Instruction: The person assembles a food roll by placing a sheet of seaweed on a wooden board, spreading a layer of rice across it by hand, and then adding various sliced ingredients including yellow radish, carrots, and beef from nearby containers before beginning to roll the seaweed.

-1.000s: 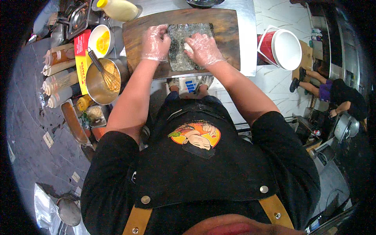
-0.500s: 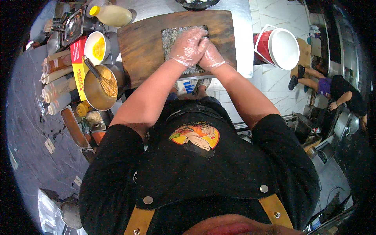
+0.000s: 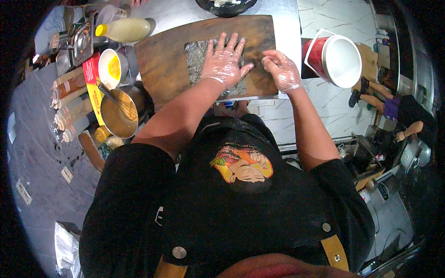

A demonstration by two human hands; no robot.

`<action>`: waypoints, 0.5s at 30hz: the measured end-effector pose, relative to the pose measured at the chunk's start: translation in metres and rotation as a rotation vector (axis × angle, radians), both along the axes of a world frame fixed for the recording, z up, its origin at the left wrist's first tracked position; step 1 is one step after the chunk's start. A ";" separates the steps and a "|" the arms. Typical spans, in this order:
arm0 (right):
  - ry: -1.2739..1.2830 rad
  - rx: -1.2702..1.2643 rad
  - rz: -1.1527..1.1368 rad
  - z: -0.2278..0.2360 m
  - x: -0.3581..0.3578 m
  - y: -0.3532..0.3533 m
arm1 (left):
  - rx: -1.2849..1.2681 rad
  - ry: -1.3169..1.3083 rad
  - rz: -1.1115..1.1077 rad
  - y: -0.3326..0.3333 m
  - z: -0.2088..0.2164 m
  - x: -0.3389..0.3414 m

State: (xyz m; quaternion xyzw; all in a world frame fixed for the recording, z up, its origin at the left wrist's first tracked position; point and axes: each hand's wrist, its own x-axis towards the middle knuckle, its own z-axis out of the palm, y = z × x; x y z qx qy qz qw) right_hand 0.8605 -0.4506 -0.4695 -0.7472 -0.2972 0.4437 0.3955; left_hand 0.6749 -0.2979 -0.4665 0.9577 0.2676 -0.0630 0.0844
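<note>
A dark sheet of nori (image 3: 193,58) lies flat on the brown wooden cutting board (image 3: 160,60). My left hand (image 3: 223,65), in a clear plastic glove, rests on the sheet with its fingers spread. Over the board's right edge is my right hand (image 3: 283,73), gloved the same way and apart from the sheet. Its fingers are curled in with thumb and forefinger close together; whatever may be between them is too small to make out.
Beyond the board stands a black bowl (image 3: 225,8) of white food. A red bucket with a white top (image 3: 342,61) is at right. Leftward are a yellow-capped bottle (image 3: 129,30), a white bowl (image 3: 121,60), a whisk (image 3: 111,95) in a pot (image 3: 111,125) and squeeze bottles (image 3: 69,116). Another person (image 3: 408,109) is far right.
My hands were together over the nori and are now apart. The left has flattened on the sheet with fingers spread; the right has moved off to the right.
</note>
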 end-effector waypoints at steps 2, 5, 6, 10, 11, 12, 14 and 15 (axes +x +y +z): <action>0.060 0.070 -0.015 -0.008 0.010 0.001 | -0.009 0.023 -0.012 0.001 0.003 0.003; 0.066 0.107 -0.049 -0.004 0.018 0.007 | -0.019 0.027 -0.012 0.004 0.002 0.004; 0.074 0.093 -0.053 -0.001 0.021 0.008 | -0.013 0.031 -0.020 0.005 0.001 0.005; 0.086 0.069 -0.068 -0.006 0.033 0.009 | -0.003 0.029 -0.042 0.007 -0.002 0.009; 0.084 0.070 -0.072 -0.009 0.036 0.009 | -0.003 0.025 -0.046 0.007 -0.002 0.010; 0.094 0.058 -0.069 -0.007 0.038 0.011 | -0.008 0.027 -0.044 0.007 -0.002 0.011; 0.115 0.034 -0.065 -0.003 0.041 0.013 | -0.016 0.030 -0.039 0.007 -0.002 0.012; 0.122 0.037 -0.065 -0.001 0.042 0.015 | -0.020 0.024 -0.034 0.007 -0.003 0.013</action>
